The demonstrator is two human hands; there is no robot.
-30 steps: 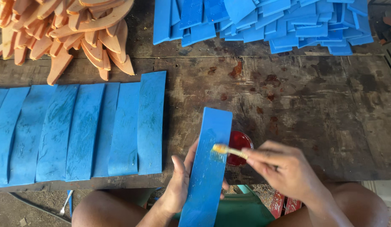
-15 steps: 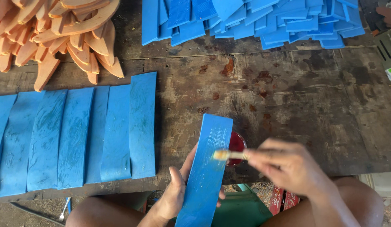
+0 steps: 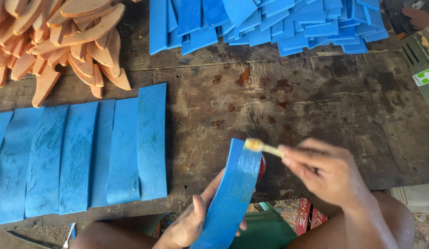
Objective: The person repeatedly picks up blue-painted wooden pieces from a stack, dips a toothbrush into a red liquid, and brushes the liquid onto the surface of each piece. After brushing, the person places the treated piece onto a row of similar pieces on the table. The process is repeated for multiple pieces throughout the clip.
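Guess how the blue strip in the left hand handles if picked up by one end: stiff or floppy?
Probably semi-flexible: the blue strip curves along its length yet holds shape, supported only low down by the left hand. Likely light, since one hand props it. Its glossy, streaked face where the brush touches suggests a wet, slippery surface.

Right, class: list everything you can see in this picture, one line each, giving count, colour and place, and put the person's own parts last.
Curved strip in hand: one, blue, held upright at the table's near edge.
Brush: one, pale bristles and handle, tip on the strip's upper end.
Laid-out strips: a row of about seven, blue, side by side on the left of the table.
Stacked pieces: a large heap, blue, at the far edge.
Orange pieces: a heap, orange, far left corner.
Red container: one, mostly hidden behind the held strip.
Table: one, dark stained wood.
Green seat: one, below the table edge.
Left hand: grips the strip from below.
Right hand: holds the brush.
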